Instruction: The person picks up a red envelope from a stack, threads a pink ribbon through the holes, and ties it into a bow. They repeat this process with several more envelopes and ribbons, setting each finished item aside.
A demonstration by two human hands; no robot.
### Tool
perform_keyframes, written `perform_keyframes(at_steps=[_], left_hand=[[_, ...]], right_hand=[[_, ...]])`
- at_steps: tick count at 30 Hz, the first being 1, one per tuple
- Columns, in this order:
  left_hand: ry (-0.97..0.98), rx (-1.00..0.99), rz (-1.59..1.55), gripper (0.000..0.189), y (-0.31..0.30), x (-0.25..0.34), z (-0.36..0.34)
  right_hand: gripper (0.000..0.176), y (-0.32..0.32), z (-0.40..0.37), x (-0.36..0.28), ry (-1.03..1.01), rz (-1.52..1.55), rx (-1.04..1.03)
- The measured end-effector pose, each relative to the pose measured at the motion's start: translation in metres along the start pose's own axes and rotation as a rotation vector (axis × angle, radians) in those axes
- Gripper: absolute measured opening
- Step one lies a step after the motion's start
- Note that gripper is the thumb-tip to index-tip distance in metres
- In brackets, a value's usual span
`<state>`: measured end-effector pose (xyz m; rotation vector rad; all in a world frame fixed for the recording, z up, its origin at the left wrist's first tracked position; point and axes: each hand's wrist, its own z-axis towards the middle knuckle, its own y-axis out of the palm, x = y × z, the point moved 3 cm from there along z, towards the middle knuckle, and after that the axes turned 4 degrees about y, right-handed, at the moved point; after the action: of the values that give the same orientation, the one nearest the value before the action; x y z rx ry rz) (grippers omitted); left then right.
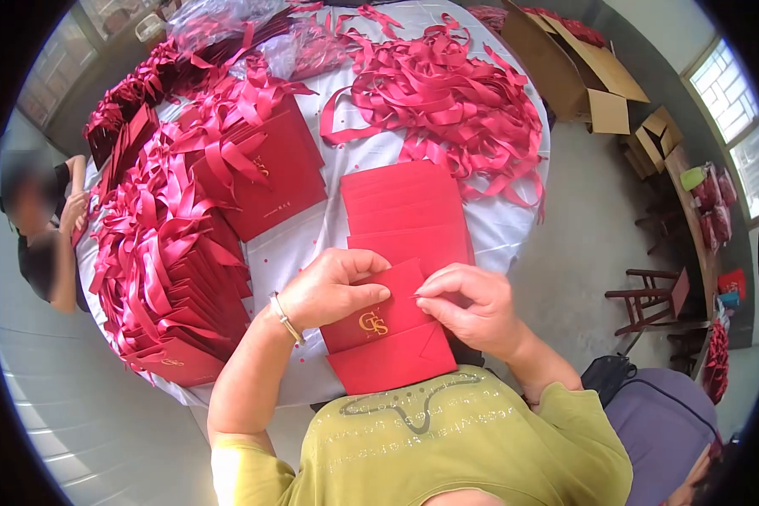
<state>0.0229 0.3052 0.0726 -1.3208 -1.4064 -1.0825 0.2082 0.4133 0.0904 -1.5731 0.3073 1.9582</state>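
Note:
A flat red paper gift bag (396,316) with a gold printed logo lies in front of me at the table's near edge. My left hand (337,288), with a bracelet at the wrist, is closed on its upper part, thumb lying on the front face. At the bag's right side, my right hand (472,305) makes a pinch; a tiny thing at its fingertips is too small to name. Just beyond my hands, a fanned stack of red bags (405,207) lies overlapping. Farther off spreads a loose heap of red ribbons (455,101).
Finished-looking red bags with ribbon handles (169,270) crowd the left of the round white-covered table (502,232). A person (42,219) sits at the left. Cardboard boxes (578,72), a wooden stool (649,299) and a side bench (691,228) stand at the right.

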Motion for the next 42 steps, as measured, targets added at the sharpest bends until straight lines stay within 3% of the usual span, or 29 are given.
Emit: perform_keyframes(at_steps=[1,2,16,24,30,36,40,42], left_hand=[[0.011,-0.008,0.025,0.022,-0.001,0.0,0.0],[0.014,-0.003,0.016,0.022,-0.002,-0.002,0.0],[-0.107,-0.034,-0.246,0.014,-0.012,-0.004,-0.003],[-0.128,-0.007,-0.141,0.017,-0.015,-0.003,-0.004],[-0.051,0.058,-0.044,0.02,-0.011,-0.004,-0.008],[0.042,0.129,0.096,0.021,-0.009,-0.014,-0.008],[0.061,0.162,0.289,0.022,-0.004,0.005,-0.013],[0.068,0.145,0.282,0.022,-0.003,0.009,-0.016]], right_hand=[[0.019,0.006,0.005,-0.002,-0.184,-0.148,-0.027],[0.02,0.01,0.008,0.0,-0.217,-0.177,0.002],[0.02,0.017,0.028,0.002,-0.176,-0.212,0.025],[0.021,0.023,0.033,0.0,-0.252,-0.246,0.005],[0.02,0.026,0.037,-0.01,-0.263,-0.37,-0.066],[0.011,0.046,0.035,-0.03,-0.36,-0.788,-0.168],[0.01,0.047,0.043,-0.03,-0.264,-0.746,-0.196],[0.009,0.04,0.049,-0.026,-0.153,-0.487,-0.218]])
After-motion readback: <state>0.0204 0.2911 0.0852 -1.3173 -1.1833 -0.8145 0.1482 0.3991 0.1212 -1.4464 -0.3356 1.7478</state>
